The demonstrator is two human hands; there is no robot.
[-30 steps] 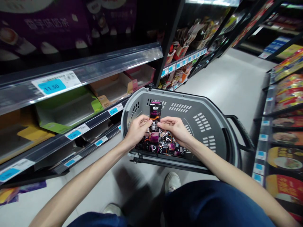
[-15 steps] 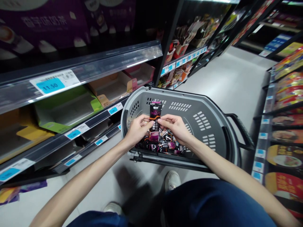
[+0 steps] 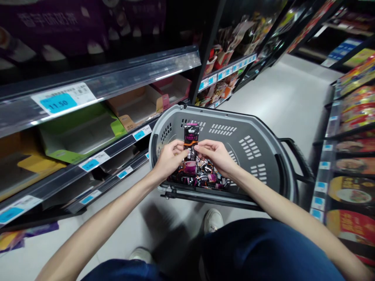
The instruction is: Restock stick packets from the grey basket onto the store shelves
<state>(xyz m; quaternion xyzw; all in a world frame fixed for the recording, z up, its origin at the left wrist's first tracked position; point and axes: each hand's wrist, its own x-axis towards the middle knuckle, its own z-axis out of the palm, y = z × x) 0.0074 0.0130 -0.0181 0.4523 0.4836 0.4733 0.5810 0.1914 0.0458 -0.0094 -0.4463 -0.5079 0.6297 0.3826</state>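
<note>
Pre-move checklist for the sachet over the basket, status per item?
1. Two-handed grip: left hand and right hand both pinch the sachet: ok.
2. Sachet upright, printed face toward the camera: ok.
3. Sachet held above the grey basket, inside its rim: ok.
4. Pile of sachets contained in the basket, none over the edge: ok.
5. Green display box on the left shelf open, nothing visible inside: ok.
6. Sachet seal intact: cannot tell.
</note>
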